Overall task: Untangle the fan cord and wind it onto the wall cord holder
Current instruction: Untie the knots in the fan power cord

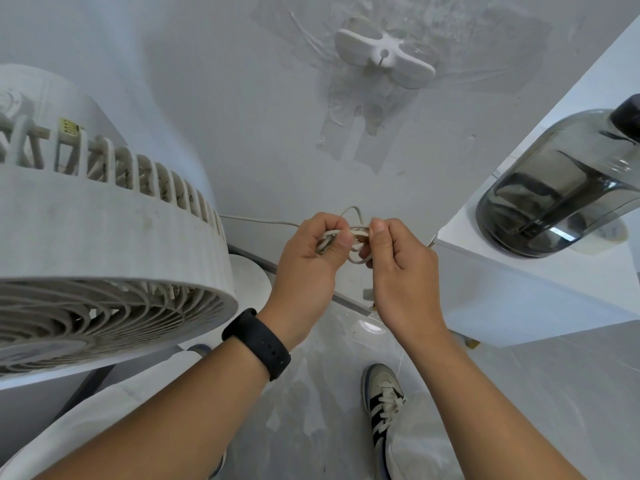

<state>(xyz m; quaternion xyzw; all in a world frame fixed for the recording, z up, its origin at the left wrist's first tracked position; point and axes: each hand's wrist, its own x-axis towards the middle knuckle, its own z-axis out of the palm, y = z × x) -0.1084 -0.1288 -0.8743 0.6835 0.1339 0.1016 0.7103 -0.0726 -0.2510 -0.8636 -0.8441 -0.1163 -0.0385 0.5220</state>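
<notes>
Nearest the camera, both forearms reach forward over the pale floor (519, 393), the left wrist wearing a black band (258, 342). A striped sneaker (382, 401) stands on the floor below and between the arms.

The left hand (308, 261) and the right hand (401, 265) meet side by side, each grip closed on the same tangle. The fan cord (356, 244) is bunched into a knot of pale loops lying directly between the two grips: the left grip curls round one side of the bundle, thumb pressed on top, while the right grip pinches a strand on the other side between thumb and fingers. One loop hangs just below the grips, and another pokes up just above them. A single run of the cord leaves the left grip and stretches away to the left, passing behind the fan (104, 258).

The fan, white with a ribbed rim and a slatted grille, sits left of the left grip. To the right of the right grip, a white counter (519, 292) carries a smoky clear jug (554, 195) lying on its side.

Farthest off, well above the grips, the wall cord holder (384, 58) is fixed to the white wall (242, 98), bare of cord, with patches of clear tape around it.
</notes>
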